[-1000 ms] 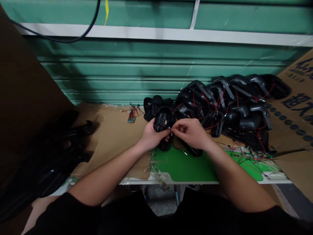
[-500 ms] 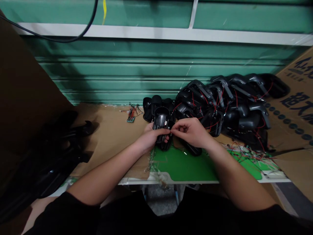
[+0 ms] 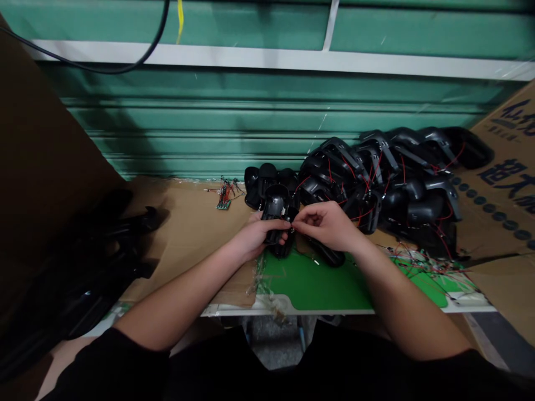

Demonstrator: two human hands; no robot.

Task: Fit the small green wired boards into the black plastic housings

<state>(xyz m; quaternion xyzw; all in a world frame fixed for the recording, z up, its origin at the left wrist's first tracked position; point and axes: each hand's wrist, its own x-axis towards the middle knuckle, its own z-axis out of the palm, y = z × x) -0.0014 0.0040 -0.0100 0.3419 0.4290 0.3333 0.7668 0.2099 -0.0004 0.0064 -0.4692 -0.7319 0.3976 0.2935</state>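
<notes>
While the left hand cradles a black plastic housing above the work surface, what is the right hand doing?

Its fingertips pinch together at the housing's edge, closed on something too fine to make out from here.

And the left hand's grip?

Closed, fingers wrapped around the housing, which sits just above a green cutting mat laid beside brown cardboard.

Anything else close to the hands?

A second black piece lies just below the right hand, at the mat's upper edge. Beyond it, a heap of similar housings trailing red wires is piled against a green corrugated shutter.

What sits left of that heap?

A small green circuit board sprouting red wires rests on the cardboard, well apart from the hands. Farther left, a dark pile of black pieces lies in shadow, too dim to sort.

And to the right?

Loose wires tangle across the far end of the mat, near a carton printed with dark characters. A black cable runs across the top of the shutter.
</notes>
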